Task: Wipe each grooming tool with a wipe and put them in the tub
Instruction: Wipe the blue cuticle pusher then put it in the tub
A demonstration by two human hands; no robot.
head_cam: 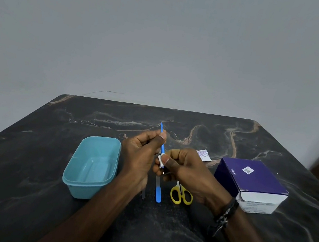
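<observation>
A person's two hands meet above a dark marbled table (180,226), seen from the head camera. The left hand (139,157) pinches a thin blue tool (162,139) between thumb and fingers, its far end poking up past the knuckles. The right hand (186,169) pinches a small white wipe (161,160) folded around the tool's lower shaft; the tool's dark tip shows just below the wipe, too small to make out.

Beneath the hands, a blue-handled file (158,192) lies on the table, its far part hidden by the fingers. A metal tool (143,195) shows only its near tip beside the left wrist. Yellow-handled scissors (181,194) show only their loops; the blades are covered by the right hand.

The teal tub (76,181) sits left of the hands, open, nothing visible inside. A purple and white box (252,181) stands to the right, and a torn sachet (204,154) lies partly hidden behind the right hand. Bare tabletop stretches far beyond the hands to the wall edge.
</observation>
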